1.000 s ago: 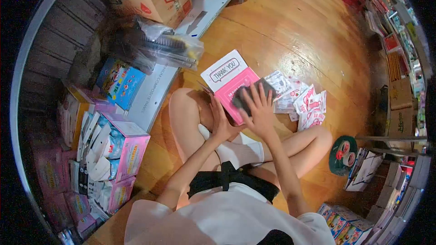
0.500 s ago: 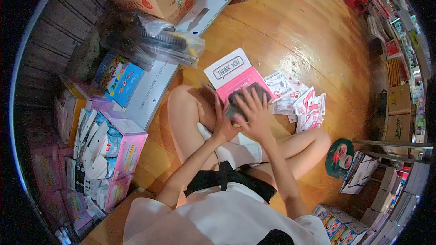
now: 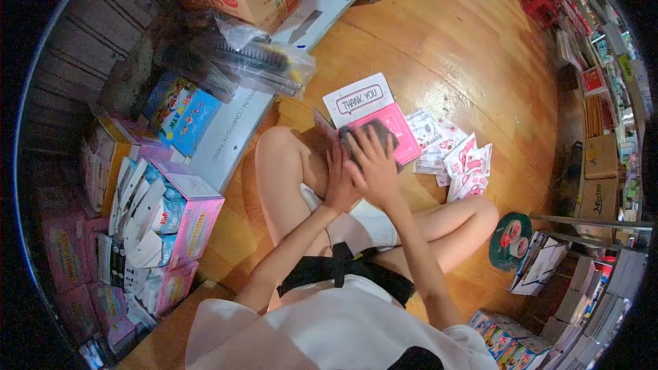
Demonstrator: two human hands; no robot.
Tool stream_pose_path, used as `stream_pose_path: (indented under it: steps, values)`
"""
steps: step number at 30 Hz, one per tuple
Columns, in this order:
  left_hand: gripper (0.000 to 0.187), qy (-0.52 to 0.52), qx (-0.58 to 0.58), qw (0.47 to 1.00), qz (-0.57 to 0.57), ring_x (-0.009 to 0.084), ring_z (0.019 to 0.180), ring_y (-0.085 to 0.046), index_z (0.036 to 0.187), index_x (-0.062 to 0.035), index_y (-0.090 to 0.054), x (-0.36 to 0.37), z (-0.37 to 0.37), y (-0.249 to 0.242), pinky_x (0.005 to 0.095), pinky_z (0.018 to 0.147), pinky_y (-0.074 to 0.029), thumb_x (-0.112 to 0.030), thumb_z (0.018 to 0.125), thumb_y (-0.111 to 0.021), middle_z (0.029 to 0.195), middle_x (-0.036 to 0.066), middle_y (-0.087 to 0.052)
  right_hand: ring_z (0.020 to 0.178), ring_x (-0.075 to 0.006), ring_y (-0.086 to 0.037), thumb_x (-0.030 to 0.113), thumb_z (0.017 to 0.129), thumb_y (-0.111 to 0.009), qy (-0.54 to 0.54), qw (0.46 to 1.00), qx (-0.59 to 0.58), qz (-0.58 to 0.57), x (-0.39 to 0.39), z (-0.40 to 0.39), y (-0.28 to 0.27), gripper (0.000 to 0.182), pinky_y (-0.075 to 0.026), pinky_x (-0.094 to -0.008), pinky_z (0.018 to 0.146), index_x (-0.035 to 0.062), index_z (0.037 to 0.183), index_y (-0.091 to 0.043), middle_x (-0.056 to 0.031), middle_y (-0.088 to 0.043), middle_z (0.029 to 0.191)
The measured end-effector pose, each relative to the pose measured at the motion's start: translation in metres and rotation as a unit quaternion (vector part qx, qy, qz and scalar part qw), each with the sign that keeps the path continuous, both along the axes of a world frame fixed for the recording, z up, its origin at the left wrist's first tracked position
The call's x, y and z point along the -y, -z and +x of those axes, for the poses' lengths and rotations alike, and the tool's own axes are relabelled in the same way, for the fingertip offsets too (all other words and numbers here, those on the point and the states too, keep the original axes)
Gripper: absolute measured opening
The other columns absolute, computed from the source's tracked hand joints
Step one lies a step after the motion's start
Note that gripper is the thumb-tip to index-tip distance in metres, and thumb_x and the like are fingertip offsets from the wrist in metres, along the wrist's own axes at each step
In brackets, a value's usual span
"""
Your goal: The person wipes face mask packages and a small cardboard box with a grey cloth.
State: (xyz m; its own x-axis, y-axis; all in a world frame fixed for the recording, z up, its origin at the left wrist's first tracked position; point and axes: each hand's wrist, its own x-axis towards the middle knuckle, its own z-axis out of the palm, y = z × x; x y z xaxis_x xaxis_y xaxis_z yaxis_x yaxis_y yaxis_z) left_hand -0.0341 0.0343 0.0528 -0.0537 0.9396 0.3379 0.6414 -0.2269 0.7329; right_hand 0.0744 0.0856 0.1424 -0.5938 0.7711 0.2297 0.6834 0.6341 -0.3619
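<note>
Between my crossed legs lies a pink box point(image 3: 404, 138) with a white "THANK YOU" lid flap point(image 3: 362, 96) folded back beyond it. A dark, crumpled soft item point(image 3: 353, 128), perhaps cloth or a dark packet, covers its near left part. My right hand point(image 3: 373, 163) presses flat on that dark item with fingers spread. At the box's near left edge is my left hand point(image 3: 340, 181), its fingers held together along the side and its thumb hidden behind my right hand. A narrow side flap point(image 3: 322, 123) stands up beside the left fingertips.
Several white-and-pink packets point(image 3: 466, 161) lie on the wooden floor to the right. A low shelf board point(image 3: 229, 133) at left carries plastic-wrapped brushes point(image 3: 253, 62) and a blue box point(image 3: 181, 113). Opened packet boxes point(image 3: 195, 223) stand nearer. A green round tray point(image 3: 504, 253) and stocked shelves point(image 3: 603, 154) line the right.
My right hand and the dark item have shifted slightly left and toward the box's near left part. More of the pink surface shows on the right. My left hand stays at the edge.
</note>
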Motion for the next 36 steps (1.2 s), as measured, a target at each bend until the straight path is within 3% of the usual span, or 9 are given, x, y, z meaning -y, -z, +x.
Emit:
stream_pose_path:
  steps: [3, 7, 11, 14, 17, 20, 25, 31, 36]
  values:
    - [0.105, 0.015, -0.1, 0.994, -0.051, 0.0431, 0.142, -0.007, 0.148, 0.0027, -0.003, -0.005, 0.002, 0.007, 0.0636, 0.11, -0.005, -0.044, 0.08, -0.068, 0.154, 0.025, -0.007, 0.139, -0.0337, -0.026, 0.034, 0.095, -0.046, 0.058, 0.998, 0.005, 0.038, -0.038, 0.018, 0.005, 0.048, -0.014, -0.0573, 0.112, 0.0132, 0.138, -0.045, -0.0102, -0.036, 0.148]
    - [0.104, 0.023, -0.079, 0.994, -0.067, 0.0466, 0.14, -0.011, 0.148, 0.0014, -0.005, -0.011, 0.005, -0.01, 0.0638, 0.109, -0.01, -0.042, 0.079, -0.069, 0.153, 0.026, -0.006, 0.138, -0.0341, -0.029, 0.034, 0.095, -0.045, 0.182, 0.983, -0.014, 0.012, -0.086, 0.01, 0.003, 0.046, -0.014, -0.0583, 0.111, 0.0132, 0.135, -0.048, -0.0108, -0.038, 0.146]
    - [0.107, 0.001, 0.091, 0.992, -0.088, 0.0506, 0.136, -0.014, 0.145, 0.0027, -0.014, -0.011, 0.005, 0.039, 0.0627, 0.11, -0.011, -0.044, 0.07, -0.076, 0.145, 0.034, -0.017, 0.138, -0.0341, -0.029, 0.034, 0.096, -0.041, 0.004, 0.999, -0.001, 0.033, -0.051, -0.017, 0.008, 0.045, -0.014, -0.0587, 0.111, 0.0135, 0.134, -0.05, -0.0093, -0.038, 0.147]
    - [0.093, -0.081, 0.03, 0.996, 0.014, 0.0484, 0.136, -0.018, 0.143, -0.0007, -0.023, 0.003, 0.009, 0.027, 0.063, 0.11, -0.009, -0.037, 0.074, -0.074, 0.145, 0.029, -0.021, 0.138, -0.0335, -0.029, 0.034, 0.097, -0.039, -0.031, 0.999, -0.009, 0.011, -0.043, -0.019, -0.001, 0.044, -0.013, -0.0583, 0.111, 0.0138, 0.135, -0.05, -0.008, -0.038, 0.147]
    - [0.08, 0.022, -0.104, 0.994, 0.022, 0.0454, 0.137, -0.021, 0.142, -0.0071, -0.029, -0.001, 0.0, 0.005, 0.0633, 0.11, -0.011, -0.029, 0.078, -0.072, 0.148, 0.022, -0.023, 0.138, -0.0327, -0.029, 0.032, 0.098, -0.037, -0.021, 0.999, -0.038, -0.031, -0.063, -0.003, -0.001, 0.043, -0.012, -0.0574, 0.112, 0.0156, 0.136, -0.049, -0.0076, -0.037, 0.148]
    - [0.07, 0.012, -0.048, 0.997, 0.063, 0.0428, 0.137, -0.024, 0.139, -0.0128, -0.036, -0.006, 0.001, -0.003, 0.0637, 0.109, -0.014, -0.022, 0.079, -0.071, 0.15, 0.016, -0.025, 0.138, -0.0331, -0.029, 0.033, 0.099, -0.036, 0.0, 0.999, -0.036, -0.001, -0.08, 0.0, 0.005, 0.043, -0.012, -0.0572, 0.112, 0.0167, 0.137, -0.048, -0.0079, -0.034, 0.149]
    - [0.07, 0.006, 0.004, 0.996, 0.087, 0.0428, 0.136, -0.026, 0.137, -0.014, -0.039, -0.005, 0.003, 0.0, 0.0608, 0.109, -0.019, -0.019, 0.077, -0.073, 0.15, 0.016, -0.025, 0.137, -0.0343, -0.03, 0.037, 0.097, -0.039, 0.195, 0.979, -0.002, 0.064, -0.131, -0.022, 0.015, 0.045, -0.017, -0.0614, 0.108, 0.0169, 0.137, -0.048, -0.0096, -0.035, 0.148]
    - [0.068, -0.013, -0.029, 0.997, 0.066, 0.0428, 0.134, -0.029, 0.134, -0.0132, -0.042, -0.001, 0.003, -0.001, 0.0567, 0.109, -0.025, -0.018, 0.075, -0.075, 0.147, 0.016, -0.029, 0.135, -0.0353, -0.032, 0.034, 0.095, -0.047, -0.087, 0.993, -0.049, 0.056, -0.068, -0.056, 0.011, 0.042, -0.021, -0.0561, 0.109, 0.0149, 0.131, -0.051, -0.0098, -0.042, 0.143]
    - [0.071, 0.013, -0.05, 0.996, 0.076, 0.0433, 0.132, -0.032, 0.132, -0.011, -0.039, -0.003, 0.001, -0.011, 0.0519, 0.108, -0.03, -0.015, 0.072, -0.078, 0.144, 0.022, -0.029, 0.121, -0.0369, -0.044, 0.029, 0.089, -0.057, 0.139, 0.982, -0.036, 0.126, -0.07, 0.015, -0.009, 0.042, -0.032, -0.0473, 0.104, 0.0062, 0.124, -0.054, -0.0176, -0.05, 0.129]
